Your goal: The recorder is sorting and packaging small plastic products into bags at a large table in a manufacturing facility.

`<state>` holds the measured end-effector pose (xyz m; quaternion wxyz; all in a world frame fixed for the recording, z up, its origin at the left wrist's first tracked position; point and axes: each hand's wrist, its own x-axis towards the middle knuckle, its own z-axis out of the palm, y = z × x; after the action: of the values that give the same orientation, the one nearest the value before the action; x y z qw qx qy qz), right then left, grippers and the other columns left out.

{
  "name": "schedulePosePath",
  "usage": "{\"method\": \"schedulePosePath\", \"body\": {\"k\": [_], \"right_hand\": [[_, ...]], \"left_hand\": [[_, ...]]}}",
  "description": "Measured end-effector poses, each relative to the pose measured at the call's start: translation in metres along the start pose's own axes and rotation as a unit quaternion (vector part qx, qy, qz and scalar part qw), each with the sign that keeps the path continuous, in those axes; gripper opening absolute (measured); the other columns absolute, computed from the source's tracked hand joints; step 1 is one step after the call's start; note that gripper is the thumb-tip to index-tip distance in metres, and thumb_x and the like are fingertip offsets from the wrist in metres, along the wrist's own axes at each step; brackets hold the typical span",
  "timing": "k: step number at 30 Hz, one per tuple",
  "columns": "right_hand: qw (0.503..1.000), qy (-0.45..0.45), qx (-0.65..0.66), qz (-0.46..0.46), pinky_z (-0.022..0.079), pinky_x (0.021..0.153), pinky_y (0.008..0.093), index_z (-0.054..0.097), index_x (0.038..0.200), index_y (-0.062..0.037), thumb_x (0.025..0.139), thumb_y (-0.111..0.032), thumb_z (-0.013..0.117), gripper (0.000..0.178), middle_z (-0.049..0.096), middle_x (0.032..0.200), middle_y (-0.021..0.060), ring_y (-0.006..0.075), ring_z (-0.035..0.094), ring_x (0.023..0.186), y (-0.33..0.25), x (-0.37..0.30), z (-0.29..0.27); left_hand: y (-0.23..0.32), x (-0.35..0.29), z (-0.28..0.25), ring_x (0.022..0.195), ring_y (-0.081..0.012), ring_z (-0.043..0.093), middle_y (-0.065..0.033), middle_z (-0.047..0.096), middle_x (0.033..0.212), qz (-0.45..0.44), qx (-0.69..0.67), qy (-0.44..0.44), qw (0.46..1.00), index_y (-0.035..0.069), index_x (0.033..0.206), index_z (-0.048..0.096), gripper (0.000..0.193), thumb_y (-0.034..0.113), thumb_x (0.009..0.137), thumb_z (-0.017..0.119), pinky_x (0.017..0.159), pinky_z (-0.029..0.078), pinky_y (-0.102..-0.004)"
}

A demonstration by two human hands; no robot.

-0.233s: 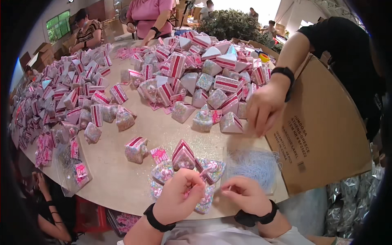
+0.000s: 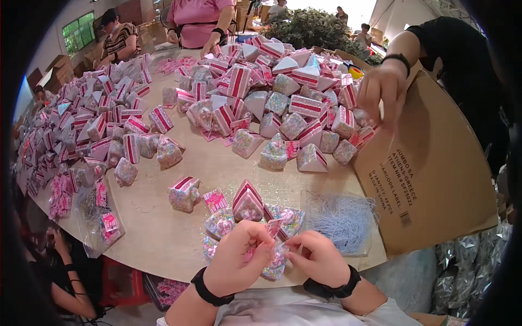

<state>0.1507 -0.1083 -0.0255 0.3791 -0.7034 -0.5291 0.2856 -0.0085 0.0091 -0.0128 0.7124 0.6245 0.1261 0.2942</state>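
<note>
Between both hands, a pink triangular packet (image 2: 273, 228), sprinkle-speckled.

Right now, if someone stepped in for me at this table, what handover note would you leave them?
Left hand and right hand: both close together at the table's near edge, fingers pinching a small pink tag over a sprinkle-filled packet.
Close by: a few loose packets, a spare pink tag, a clear bag of pale blue threads.
Done: large heaps of pink-striped packets across the middle and left.
Left: the packet in hand and the loose ones by it, as far as one can judge.
A co-worker's hand reaches over the cardboard box at right.
</note>
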Motion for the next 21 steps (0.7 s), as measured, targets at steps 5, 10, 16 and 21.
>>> {"method": "schedulePosePath", "body": {"k": [5, 10, 16, 21], "right_hand": [[0.998, 0.045, 0.033, -0.011, 0.042, 0.053, 0.0261, 0.061, 0.093, -0.0025, 0.074, -0.012, 0.07, 0.023, 0.052, 0.074, 0.007, 0.014, 0.05, 0.059, -0.008, 0.003, 0.006], [0.996, 0.041, 0.071, -0.031, 0.042, 0.053, 0.0257, 0.061, 0.092, -0.0028, 0.074, -0.009, 0.07, 0.021, 0.052, 0.077, 0.0062, 0.0137, 0.05, 0.059, -0.015, 0.006, 0.012], [0.985, 0.033, 0.101, -0.132, 0.042, 0.057, 0.0242, 0.061, 0.09, -0.0026, 0.076, -0.001, 0.064, 0.014, 0.054, 0.083, 0.007, 0.0142, 0.052, 0.067, 0.003, 0.009, 0.02], [0.98, 0.008, 0.189, -0.066, 0.045, 0.063, 0.0224, 0.057, 0.094, -0.0004, 0.081, 0.006, 0.056, 0.015, 0.058, 0.09, 0.0071, 0.0105, 0.055, 0.075, 0.002, 0.004, 0.008]], "left_hand": [[-0.003, -0.001, 0.0, 0.069, -0.0095, 0.054, -0.0059, 0.053, 0.079, 0.01, -0.003, 0.005, 1.0, 0.0, 0.097, 0.042, 0.012, -0.003, 0.087, 0.048, 0.061, 0.045, -0.0235], [-0.001, 0.0, 0.003, 0.07, -0.0098, 0.054, -0.0063, 0.053, 0.079, 0.003, 0.001, -0.003, 1.0, 0.0, 0.096, 0.041, 0.013, -0.003, 0.086, 0.049, 0.061, 0.045, -0.0238], [-0.002, -0.001, 0.004, 0.062, -0.0074, 0.053, -0.004, 0.053, 0.074, 0.033, 0.049, -0.025, 0.998, 0.001, 0.1, 0.04, 0.017, -0.006, 0.087, 0.046, 0.063, 0.045, -0.022], [0.0, 0.001, -0.008, 0.072, -0.0129, 0.058, -0.0079, 0.055, 0.079, 0.102, 0.108, 0.062, 0.987, 0.002, 0.097, 0.042, 0.014, -0.003, 0.086, 0.05, 0.064, 0.047, -0.0242]]}}
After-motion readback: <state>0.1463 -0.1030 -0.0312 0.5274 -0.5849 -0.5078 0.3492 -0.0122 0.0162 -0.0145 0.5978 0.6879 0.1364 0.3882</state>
